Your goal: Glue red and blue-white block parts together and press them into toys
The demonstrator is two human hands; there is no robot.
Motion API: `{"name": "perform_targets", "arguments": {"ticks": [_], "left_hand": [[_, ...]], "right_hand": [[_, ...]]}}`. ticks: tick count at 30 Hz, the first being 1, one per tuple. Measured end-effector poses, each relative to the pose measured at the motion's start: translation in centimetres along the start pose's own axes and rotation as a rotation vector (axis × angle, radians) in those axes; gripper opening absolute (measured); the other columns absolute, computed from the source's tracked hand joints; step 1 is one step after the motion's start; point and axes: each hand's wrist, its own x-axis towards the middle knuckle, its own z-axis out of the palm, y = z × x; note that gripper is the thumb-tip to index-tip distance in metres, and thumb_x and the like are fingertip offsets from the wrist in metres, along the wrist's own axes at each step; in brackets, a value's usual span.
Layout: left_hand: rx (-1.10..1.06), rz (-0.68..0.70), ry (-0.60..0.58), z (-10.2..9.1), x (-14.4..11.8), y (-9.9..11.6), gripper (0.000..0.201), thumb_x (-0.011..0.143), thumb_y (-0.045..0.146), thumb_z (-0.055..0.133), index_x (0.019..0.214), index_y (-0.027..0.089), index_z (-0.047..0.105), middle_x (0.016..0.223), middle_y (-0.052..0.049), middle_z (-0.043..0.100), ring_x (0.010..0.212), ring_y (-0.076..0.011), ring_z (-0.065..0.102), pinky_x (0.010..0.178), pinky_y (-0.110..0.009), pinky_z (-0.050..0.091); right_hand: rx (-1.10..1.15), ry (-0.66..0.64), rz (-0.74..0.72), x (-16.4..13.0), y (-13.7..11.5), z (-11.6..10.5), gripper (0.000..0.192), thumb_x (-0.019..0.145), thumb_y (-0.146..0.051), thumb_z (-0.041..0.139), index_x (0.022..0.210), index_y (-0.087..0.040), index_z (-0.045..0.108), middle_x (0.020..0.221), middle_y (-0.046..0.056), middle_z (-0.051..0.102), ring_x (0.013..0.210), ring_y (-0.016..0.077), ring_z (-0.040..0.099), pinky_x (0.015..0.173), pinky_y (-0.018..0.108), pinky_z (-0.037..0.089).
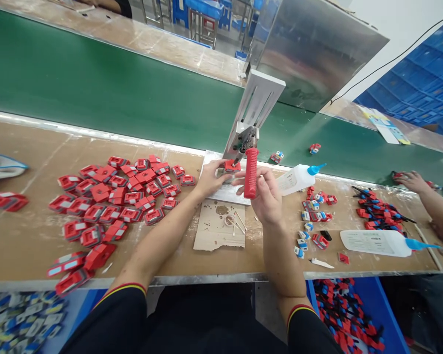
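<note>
In front of me stands a metal toggle clamp on an upright slotted bracket, its red ribbed handle hanging down. My right hand is at this handle, fingers behind it and thumb at its side, loosely closed round it. Under the clamp's tip lies a small red plastic part on the metal base. The fingers of my left hand grip that part from the left; their tips are partly hidden.
Many red-and-grey plastic pieces are heaped at left. Two white glue bottles with blue nozzles lie at right, near small parts. Cardboard holds cotton swabs. Behind runs a green conveyor belt. Another person's hand reaches over it.
</note>
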Motion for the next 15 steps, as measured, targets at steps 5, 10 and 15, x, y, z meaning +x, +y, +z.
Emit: {"name": "perform_targets", "arguments": {"ticks": [5,10,15], "left_hand": [[-0.083,-0.093,-0.041,-0.1,-0.1,0.7,0.040,0.082,0.026,0.078,0.120,0.015,0.076,0.120,-0.011,0.082,0.113,-0.0290,0.077,0.108,-0.046,0.059],[-0.103,-0.146,-0.037,0.3,0.1,0.9,0.040,0.080,0.024,0.079,0.118,0.015,0.076,0.118,-0.009,0.083,0.112,-0.0277,0.078,0.108,-0.044,0.059],[-0.061,-0.134,-0.040,0.3,0.2,0.6,0.040,0.078,0.020,0.081,0.118,0.015,0.076,0.119,-0.010,0.082,0.113,-0.0272,0.077,0.108,-0.044,0.058]], "right_hand": [[0.037,-0.102,0.099,0.4,-2.9,0.9,0.050,0.086,-0.061,0.080,0.083,-0.027,0.043,0.073,-0.003,0.067,0.068,0.0156,0.070,0.054,0.028,0.056],[-0.001,-0.087,0.113,0.3,-3.2,0.9,0.055,0.083,-0.064,0.081,0.082,-0.028,0.041,0.069,-0.005,0.062,0.062,0.0140,0.065,0.048,0.026,0.050],[-0.024,-0.051,0.107,0.3,-2.3,0.6,0.062,0.075,-0.071,0.085,0.080,-0.028,0.040,0.061,-0.008,0.055,0.054,0.0123,0.060,0.042,0.025,0.045]]}}
